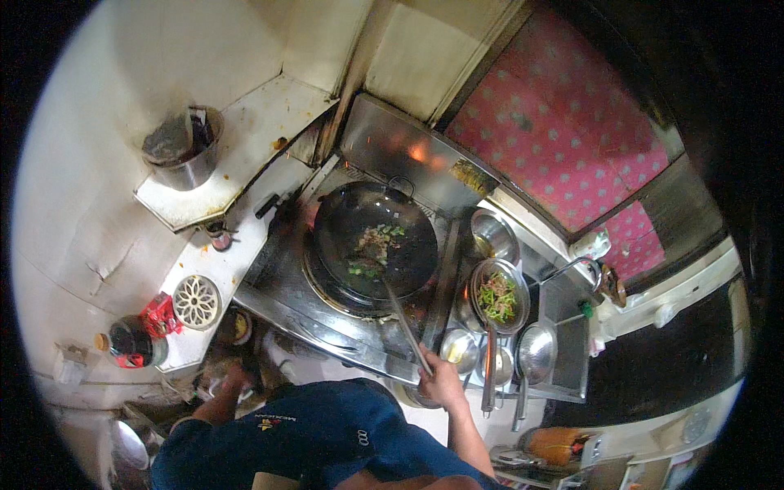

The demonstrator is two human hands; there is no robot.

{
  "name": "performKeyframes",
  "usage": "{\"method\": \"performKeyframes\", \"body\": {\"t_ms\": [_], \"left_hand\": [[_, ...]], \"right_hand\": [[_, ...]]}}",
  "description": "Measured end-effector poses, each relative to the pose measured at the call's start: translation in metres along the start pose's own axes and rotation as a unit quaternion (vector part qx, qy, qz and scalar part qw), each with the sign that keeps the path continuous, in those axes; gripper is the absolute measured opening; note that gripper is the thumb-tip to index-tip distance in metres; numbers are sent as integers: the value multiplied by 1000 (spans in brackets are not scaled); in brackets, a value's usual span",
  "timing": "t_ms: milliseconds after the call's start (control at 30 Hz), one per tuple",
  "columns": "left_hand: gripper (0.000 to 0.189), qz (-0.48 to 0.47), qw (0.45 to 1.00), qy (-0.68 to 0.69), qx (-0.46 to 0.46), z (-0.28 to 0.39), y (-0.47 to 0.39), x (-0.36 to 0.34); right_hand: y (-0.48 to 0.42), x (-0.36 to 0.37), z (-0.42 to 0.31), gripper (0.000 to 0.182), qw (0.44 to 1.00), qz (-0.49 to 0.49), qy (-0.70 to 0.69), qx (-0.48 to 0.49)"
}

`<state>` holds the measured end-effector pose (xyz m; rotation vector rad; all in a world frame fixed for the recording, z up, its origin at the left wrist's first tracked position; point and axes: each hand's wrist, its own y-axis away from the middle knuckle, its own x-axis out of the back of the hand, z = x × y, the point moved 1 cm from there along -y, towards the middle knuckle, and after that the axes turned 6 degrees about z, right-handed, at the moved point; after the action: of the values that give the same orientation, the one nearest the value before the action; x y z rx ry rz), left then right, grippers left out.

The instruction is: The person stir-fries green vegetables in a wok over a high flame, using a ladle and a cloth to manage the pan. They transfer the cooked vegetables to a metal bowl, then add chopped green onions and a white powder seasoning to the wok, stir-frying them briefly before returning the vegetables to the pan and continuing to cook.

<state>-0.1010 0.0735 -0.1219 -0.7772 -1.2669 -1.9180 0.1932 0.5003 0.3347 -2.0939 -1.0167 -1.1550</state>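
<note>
My right hand (443, 381) grips the long metal handle of a cooking utensil (404, 320), either a ladle or a spatula. Its far end reaches into a black wok (409, 263) on the stove; chopped green and pale brown food (375, 245) lies in the middle of the wok. Down at the left, below the side counter, my left hand (234, 381) is over dim containers. Blur and shadow hide its fingers and anything in them. Close by is a dark bowl (242, 326) with yellowish contents.
Right of the stove, a strainer (520, 282) holds green strips and shredded food above a pot. A steel bowl (499, 236) and a ladle (537, 354) are beside it. The left counter (242, 257) bears a round lattice trivet (196, 302), a red packet (162, 316) and a dark jar (128, 343).
</note>
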Motion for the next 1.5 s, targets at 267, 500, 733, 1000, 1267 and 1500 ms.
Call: {"method": "performKeyframes", "body": {"t_ms": [267,500,733,1000,1267,1500], "left_hand": [[41,127,952,-156,-229,59,-80,-48],[17,354,922,68,-144,159,-72,-13],[21,102,981,154,-54,166,-87,11],[22,229,944,29,-234,166,-77,11],[19,253,934,44,-250,165,-77,14],[26,296,904,77,-297,142,-118,-49]], "right_hand": [[-74,-51,-12,59,982,5,177,-69],[-7,-14,-65,67,989,-68,130,-31],[-104,-88,0,76,959,17,278,-59],[-49,-19,-68,67,980,-79,152,-97],[-121,-59,-42,60,981,-5,114,-156],[-34,26,-78,58,988,-99,30,-116]]}}
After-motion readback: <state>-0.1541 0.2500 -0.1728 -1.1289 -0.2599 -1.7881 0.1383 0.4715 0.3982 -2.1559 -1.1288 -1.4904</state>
